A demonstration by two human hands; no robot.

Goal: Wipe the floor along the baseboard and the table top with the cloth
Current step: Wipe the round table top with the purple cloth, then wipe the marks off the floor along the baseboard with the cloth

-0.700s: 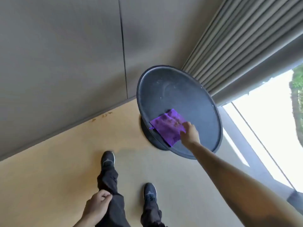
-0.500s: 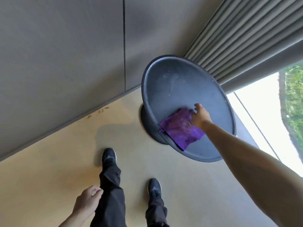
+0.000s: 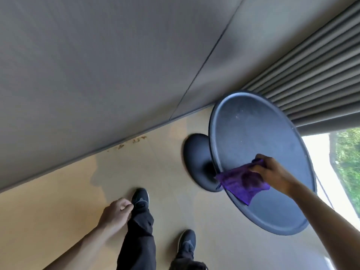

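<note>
Beside the table top (image 3: 253, 133) — curtain (image 3: 311, 71), wall (image 3: 97, 55), table base (image 3: 196, 160).

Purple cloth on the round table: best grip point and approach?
Take the purple cloth at its bunched far edge, from above, where the right hand pinches it now. The rest lies flat on the table top, one corner overhanging the near rim.

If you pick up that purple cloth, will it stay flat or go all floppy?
Probably floppy: the purple cloth bunches under the right hand and a corner droops over the table rim. It likely weighs little, since fingers alone pinch it. It looks soft, so it should slide without scratching.
</note>
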